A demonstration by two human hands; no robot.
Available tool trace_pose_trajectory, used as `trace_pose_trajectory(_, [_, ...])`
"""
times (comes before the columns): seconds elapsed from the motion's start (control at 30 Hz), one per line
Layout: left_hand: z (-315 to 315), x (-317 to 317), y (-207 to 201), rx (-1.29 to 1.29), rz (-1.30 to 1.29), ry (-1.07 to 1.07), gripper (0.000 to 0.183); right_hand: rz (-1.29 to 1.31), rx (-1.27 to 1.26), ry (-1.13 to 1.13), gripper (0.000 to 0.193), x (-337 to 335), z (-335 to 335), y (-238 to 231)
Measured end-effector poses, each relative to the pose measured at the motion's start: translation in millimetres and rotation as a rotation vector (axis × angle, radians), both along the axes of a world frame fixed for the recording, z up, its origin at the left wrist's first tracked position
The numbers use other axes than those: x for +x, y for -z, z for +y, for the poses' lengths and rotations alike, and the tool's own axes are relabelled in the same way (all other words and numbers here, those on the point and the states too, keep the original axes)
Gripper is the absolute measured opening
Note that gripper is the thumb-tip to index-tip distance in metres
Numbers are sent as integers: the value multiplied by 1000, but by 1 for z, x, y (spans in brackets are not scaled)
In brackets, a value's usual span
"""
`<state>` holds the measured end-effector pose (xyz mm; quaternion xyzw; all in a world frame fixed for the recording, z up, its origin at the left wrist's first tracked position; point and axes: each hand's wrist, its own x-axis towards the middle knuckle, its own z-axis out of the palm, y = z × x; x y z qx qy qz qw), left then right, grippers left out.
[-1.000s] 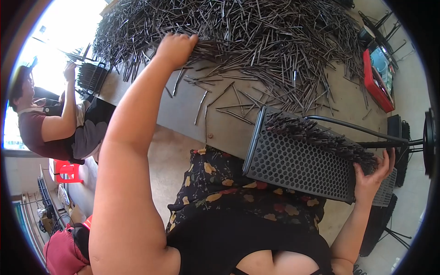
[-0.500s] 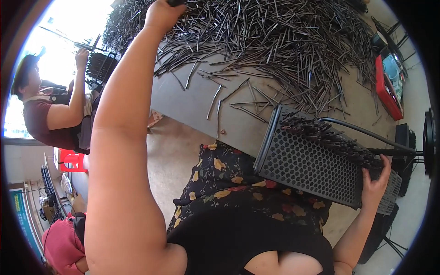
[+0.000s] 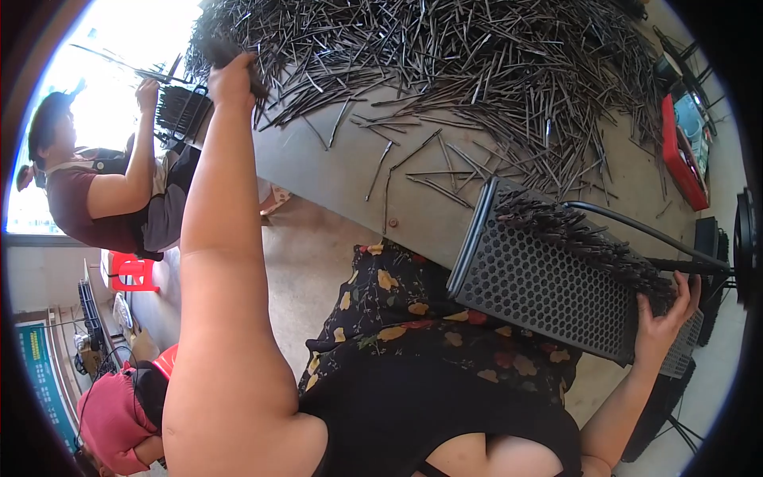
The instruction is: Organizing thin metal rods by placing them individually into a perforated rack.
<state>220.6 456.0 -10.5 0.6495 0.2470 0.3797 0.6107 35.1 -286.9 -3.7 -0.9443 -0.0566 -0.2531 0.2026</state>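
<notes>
My left hand point(image 3: 230, 82) is stretched far forward over the left end of the table, closed around a dark bundle point(image 3: 218, 51) that looks like thin sticks; its details are blurred. A big heap of thin dark sticks point(image 3: 445, 60) lies to the right of that hand. At the right, a black box-shaped rack point(image 3: 548, 290), its face full of round holes, rests tilted between the table edge and my lap. Along its upper side stands a dense row of dark sticks point(image 3: 560, 230). My right hand point(image 3: 666, 318) grips the sticks at the row's right end, thumb and fingers on either side.
Loose sticks lie scattered on the grey table point(image 3: 318, 179). A red tray point(image 3: 683, 155) with a blue container is at the far right, beyond a curved black bar point(image 3: 660, 230). At the left, a person point(image 3: 103, 183) sits by another dark rack point(image 3: 183, 111); a red stool point(image 3: 131, 270) stands behind.
My left hand has swung left and slightly nearer with the dark bundle, away from the heap. My right hand keeps its place at the rack's end. The whole view has shifted slightly.
</notes>
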Motion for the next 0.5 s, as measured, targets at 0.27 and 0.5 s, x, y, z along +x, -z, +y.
trace_pose_trajectory(0.27, [25, -31, 48, 120, -59, -276, 30, 176, -4, 21, 58, 0, 1, 2])
trace_pose_trajectory(0.5, [-73, 17, 48, 497, 100, -251, 38, 176, -1, 40, 58, 0, 3, 1])
